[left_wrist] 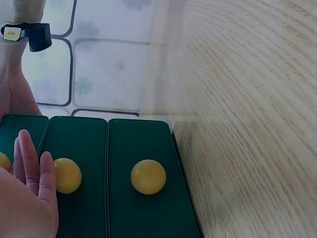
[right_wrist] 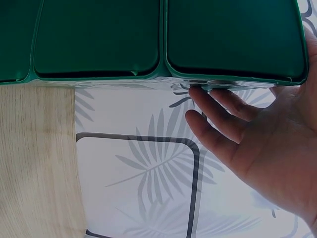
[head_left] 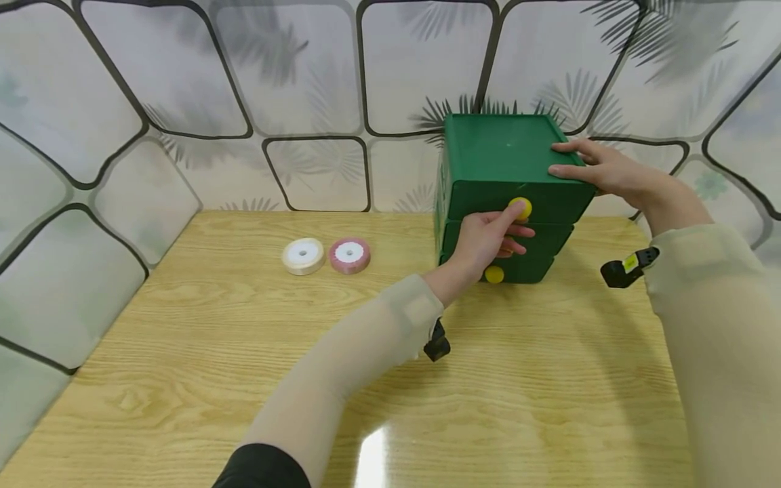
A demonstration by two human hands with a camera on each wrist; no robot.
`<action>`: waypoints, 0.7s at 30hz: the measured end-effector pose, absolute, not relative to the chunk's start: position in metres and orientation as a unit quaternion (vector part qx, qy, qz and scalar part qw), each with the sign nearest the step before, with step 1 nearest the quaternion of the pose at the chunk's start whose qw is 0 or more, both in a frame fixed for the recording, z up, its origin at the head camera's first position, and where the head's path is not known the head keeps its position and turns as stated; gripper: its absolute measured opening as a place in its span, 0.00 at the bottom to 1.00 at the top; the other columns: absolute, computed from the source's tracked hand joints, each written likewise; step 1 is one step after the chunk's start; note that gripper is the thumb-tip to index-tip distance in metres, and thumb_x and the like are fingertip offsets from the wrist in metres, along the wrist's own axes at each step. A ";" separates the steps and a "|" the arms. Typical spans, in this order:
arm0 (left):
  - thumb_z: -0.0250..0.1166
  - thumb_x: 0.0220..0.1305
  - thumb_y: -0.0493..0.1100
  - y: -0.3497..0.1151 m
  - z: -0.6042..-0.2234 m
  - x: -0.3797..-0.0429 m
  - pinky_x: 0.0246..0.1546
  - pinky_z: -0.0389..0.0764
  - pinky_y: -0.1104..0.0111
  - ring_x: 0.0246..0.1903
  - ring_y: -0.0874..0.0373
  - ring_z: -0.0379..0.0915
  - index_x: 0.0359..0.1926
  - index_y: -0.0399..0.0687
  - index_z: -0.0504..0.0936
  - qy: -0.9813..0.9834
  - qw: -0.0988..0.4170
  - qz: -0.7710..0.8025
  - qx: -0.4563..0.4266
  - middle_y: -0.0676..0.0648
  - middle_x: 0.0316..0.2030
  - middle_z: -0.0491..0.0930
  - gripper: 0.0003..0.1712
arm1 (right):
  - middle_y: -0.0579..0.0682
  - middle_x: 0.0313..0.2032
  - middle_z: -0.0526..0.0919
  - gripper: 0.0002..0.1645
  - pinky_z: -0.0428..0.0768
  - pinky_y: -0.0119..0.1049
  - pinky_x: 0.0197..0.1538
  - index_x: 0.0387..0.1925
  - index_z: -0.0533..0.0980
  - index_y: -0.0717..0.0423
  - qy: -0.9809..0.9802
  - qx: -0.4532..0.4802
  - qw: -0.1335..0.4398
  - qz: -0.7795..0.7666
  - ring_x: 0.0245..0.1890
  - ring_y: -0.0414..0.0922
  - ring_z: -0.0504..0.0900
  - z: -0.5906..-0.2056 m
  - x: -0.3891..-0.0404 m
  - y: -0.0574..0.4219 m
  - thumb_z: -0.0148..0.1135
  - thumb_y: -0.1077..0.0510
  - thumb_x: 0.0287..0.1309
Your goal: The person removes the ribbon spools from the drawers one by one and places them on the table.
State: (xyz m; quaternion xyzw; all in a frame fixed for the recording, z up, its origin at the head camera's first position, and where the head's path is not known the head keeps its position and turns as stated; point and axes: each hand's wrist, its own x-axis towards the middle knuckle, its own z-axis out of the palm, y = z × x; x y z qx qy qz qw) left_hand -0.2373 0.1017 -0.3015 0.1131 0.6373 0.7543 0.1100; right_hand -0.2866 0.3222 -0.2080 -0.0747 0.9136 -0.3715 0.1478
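A green cabinet of three stacked drawers (head_left: 500, 149) stands on the wooden table, its drawers flush in the front. My left hand (head_left: 476, 244) pinches the round yellow knob (head_left: 526, 209) of the top drawer between thumb and index finger, the other fingers extended in front of the middle drawer. In the left wrist view, the middle knob (left_wrist: 69, 176) sits beside those fingers and the bottom knob (left_wrist: 148, 177) is in full sight. Spread over the cabinet's top right edge, my right hand (head_left: 610, 173) rests on it. Its lower fingers (right_wrist: 213, 134) lie along the side in the right wrist view.
Two ribbon spools, one cream (head_left: 303, 256) and one pink (head_left: 350, 255), lie flat on the table (head_left: 213, 352) left of the cabinet. Right behind the cabinet rises a leaf-patterned wall covering (head_left: 317, 173). A black wrist camera (head_left: 436, 342) hangs under the left sleeve.
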 end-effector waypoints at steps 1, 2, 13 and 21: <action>0.60 0.67 0.58 0.102 -0.302 -0.237 0.35 0.82 0.62 0.22 0.57 0.80 0.40 0.39 0.87 0.637 0.112 0.754 0.112 0.52 0.28 0.86 0.25 | 0.54 0.74 0.22 0.46 0.47 0.71 0.62 0.77 0.38 0.49 0.914 -0.075 0.148 -0.371 0.72 0.59 0.24 -0.208 -0.286 0.322 0.47 0.40 0.71; 0.60 0.67 0.58 0.101 -0.302 -0.238 0.35 0.82 0.61 0.22 0.58 0.80 0.40 0.39 0.87 0.636 0.114 0.755 0.112 0.52 0.28 0.86 0.25 | 0.54 0.74 0.22 0.46 0.47 0.72 0.62 0.77 0.38 0.49 0.914 -0.075 0.148 -0.370 0.72 0.59 0.23 -0.208 -0.286 0.322 0.47 0.40 0.71; 0.58 0.70 0.55 0.097 -0.307 -0.238 0.31 0.81 0.67 0.23 0.60 0.79 0.50 0.42 0.82 0.608 0.175 0.760 0.146 0.51 0.33 0.86 0.22 | 0.54 0.74 0.22 0.46 0.47 0.72 0.62 0.77 0.38 0.49 0.914 -0.074 0.146 -0.372 0.72 0.60 0.25 -0.210 -0.287 0.323 0.47 0.40 0.71; 0.58 0.71 0.52 0.087 -0.314 -0.227 0.37 0.81 0.58 0.22 0.59 0.79 0.54 0.41 0.78 0.619 0.201 0.740 0.170 0.50 0.32 0.86 0.21 | 0.53 0.74 0.22 0.45 0.45 0.72 0.62 0.77 0.38 0.50 0.915 -0.078 0.142 -0.370 0.72 0.59 0.24 -0.211 -0.287 0.323 0.47 0.40 0.71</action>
